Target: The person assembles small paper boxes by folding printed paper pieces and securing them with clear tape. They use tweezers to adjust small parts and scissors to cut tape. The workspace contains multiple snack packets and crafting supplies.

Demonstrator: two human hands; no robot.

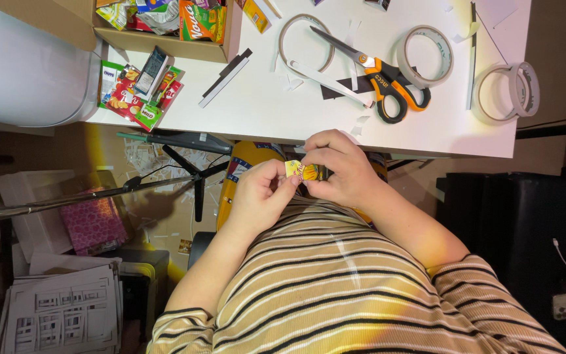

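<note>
My left hand [262, 196] and my right hand [337, 167] meet just below the white table's [263, 98] front edge, above my striped shirt. Together they pinch a tiny yellow and red paper packet [304, 172] between their fingertips. The fingers of both hands are curled round it, and my right hand hides part of it. Orange-handled scissors [375, 72] lie on the table a little beyond my hands.
Tape rolls [427, 56] [511, 92] and paper strips lie on the table. A cardboard box [165, 29] of small colourful packets stands at the back left, with more miniature packets [139, 88] beside it. A white appliance [27, 72] is at left. Printed sheets [63, 314] and a stand lie on the floor.
</note>
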